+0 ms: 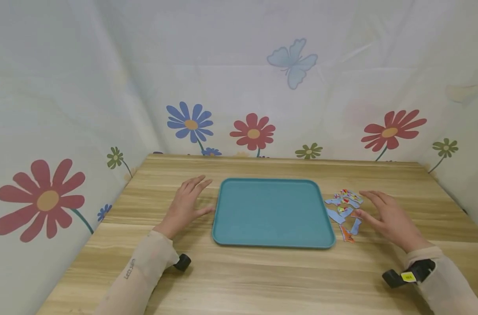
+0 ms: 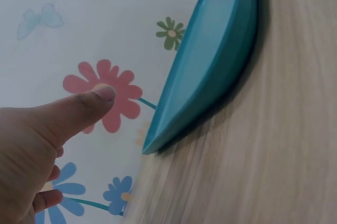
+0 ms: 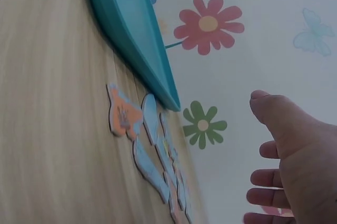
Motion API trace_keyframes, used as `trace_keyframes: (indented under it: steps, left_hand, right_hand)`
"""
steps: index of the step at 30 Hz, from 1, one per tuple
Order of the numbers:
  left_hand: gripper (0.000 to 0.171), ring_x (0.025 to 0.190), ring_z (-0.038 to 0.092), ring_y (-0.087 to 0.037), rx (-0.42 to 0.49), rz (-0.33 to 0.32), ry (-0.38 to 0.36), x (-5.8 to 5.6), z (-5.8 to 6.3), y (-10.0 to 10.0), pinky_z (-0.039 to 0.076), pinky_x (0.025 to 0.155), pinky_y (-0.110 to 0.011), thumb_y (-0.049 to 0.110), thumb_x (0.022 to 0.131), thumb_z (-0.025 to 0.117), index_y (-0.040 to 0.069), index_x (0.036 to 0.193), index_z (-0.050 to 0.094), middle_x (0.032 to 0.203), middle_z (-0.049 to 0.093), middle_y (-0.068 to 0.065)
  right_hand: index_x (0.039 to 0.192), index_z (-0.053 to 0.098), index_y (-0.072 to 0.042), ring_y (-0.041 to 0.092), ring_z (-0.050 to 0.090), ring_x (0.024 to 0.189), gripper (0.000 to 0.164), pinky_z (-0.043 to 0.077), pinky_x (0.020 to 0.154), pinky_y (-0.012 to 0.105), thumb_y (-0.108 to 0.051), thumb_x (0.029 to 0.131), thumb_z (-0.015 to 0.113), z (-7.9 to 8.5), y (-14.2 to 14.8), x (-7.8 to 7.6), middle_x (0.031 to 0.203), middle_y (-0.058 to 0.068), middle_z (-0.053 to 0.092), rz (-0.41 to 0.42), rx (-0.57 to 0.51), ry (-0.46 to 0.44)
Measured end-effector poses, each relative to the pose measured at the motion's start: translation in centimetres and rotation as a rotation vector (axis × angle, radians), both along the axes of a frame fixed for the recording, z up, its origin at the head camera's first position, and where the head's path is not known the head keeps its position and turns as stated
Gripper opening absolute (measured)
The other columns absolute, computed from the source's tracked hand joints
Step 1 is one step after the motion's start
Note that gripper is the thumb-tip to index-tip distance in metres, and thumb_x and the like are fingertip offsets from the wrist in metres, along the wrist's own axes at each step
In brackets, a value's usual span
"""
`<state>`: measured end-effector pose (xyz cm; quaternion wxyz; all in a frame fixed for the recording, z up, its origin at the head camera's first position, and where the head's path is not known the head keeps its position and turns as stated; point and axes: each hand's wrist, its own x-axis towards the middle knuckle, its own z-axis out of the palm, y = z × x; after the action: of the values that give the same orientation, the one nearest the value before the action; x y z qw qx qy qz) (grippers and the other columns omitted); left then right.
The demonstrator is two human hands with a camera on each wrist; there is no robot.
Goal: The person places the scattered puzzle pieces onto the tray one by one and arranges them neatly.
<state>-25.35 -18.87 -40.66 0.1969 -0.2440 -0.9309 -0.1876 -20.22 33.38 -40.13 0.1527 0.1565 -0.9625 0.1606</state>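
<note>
A teal tray (image 1: 274, 214) lies flat on the wooden table, its inside bare. To its left is my left hand (image 1: 185, 208), fingers loosely spread and thumb pointing at the tray's left rim; it holds nothing. On the tray's right side lies a loose cluster of flat puzzle pieces (image 1: 335, 216), mostly light blue with some orange and multicoloured ones. My right hand (image 1: 392, 221) is just right of these pieces, relaxed and holding nothing, with its thumb overlapping them in the head view. In the right wrist view an orange piece (image 3: 124, 112) lies nearest the tray corner.
The wood-grain table (image 1: 262, 280) reaches back to a white curtain (image 1: 231, 78) printed with flowers and a butterfly. More of this curtain hangs along the left side. Each wrist wears a black camera mount (image 1: 420, 270).
</note>
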Motion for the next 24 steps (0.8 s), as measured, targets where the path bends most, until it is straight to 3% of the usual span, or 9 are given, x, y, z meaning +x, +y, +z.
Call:
trace_keyframes:
  steps: [3, 5, 10, 15, 24]
  left_hand:
    - [0.078, 0.13, 0.041, -0.04, 0.047, -0.008, -0.042, 0.2, 0.1, 0.2, 0.034, 0.108, -0.057, 0.03, 0.073, 0.083, 0.008, 0.139, 0.048, 0.143, 0.046, -0.019]
    - [0.077, 0.13, 0.041, -0.039, 0.086, -0.016, -0.085, 0.3, 0.2, 0.3, 0.035, 0.109, -0.057, 0.028, 0.074, 0.083, 0.008, 0.139, 0.048, 0.143, 0.046, -0.019]
    - [0.073, 0.131, 0.04, -0.037, 0.189, -0.047, -0.179, 0.3, 0.2, 0.5, 0.039, 0.105, -0.055, 0.023, 0.075, 0.083, 0.007, 0.138, 0.049, 0.142, 0.047, -0.017]
    - [0.07, 0.122, 0.047, -0.035, 0.284, -0.089, -0.278, 0.3, 0.1, 0.5, 0.05, 0.093, -0.048, 0.018, 0.076, 0.082, 0.006, 0.137, 0.05, 0.139, 0.049, -0.016]
    - [0.066, 0.108, 0.053, -0.036, 0.415, -0.146, -0.418, 0.5, -0.1, 0.7, 0.052, 0.086, -0.044, 0.014, 0.08, 0.078, 0.003, 0.137, 0.048, 0.129, 0.049, -0.023]
  right_hand:
    - [0.131, 0.05, 0.0, 0.044, 0.056, 0.104, 0.056, 0.048, 0.082, 0.06, -0.033, 0.089, 0.067, 0.3, -0.5, 0.3, 0.126, 0.026, 0.052, 0.013, -0.02, 0.004]
    - [0.129, 0.052, -0.001, 0.036, 0.061, 0.088, 0.053, 0.053, 0.07, 0.05, -0.031, 0.089, 0.068, 0.5, -0.8, 0.5, 0.12, 0.024, 0.056, 0.02, -0.032, 0.009]
    - [0.124, 0.057, -0.002, 0.017, 0.056, 0.073, 0.047, 0.045, 0.058, 0.027, -0.029, 0.088, 0.07, 0.9, -1.5, 0.9, 0.11, 0.018, 0.061, 0.044, -0.043, 0.025]
    - [0.118, 0.059, 0.0, 0.012, 0.053, 0.069, 0.043, 0.043, 0.056, 0.022, -0.025, 0.085, 0.073, 1.3, -2.2, 1.2, 0.102, 0.015, 0.063, 0.083, -0.046, 0.015]
    - [0.111, 0.061, 0.0, 0.011, 0.051, 0.068, 0.039, 0.04, 0.054, 0.021, -0.024, 0.084, 0.074, 1.5, -3.2, 1.7, 0.091, 0.009, 0.059, 0.1, -0.034, -0.053]
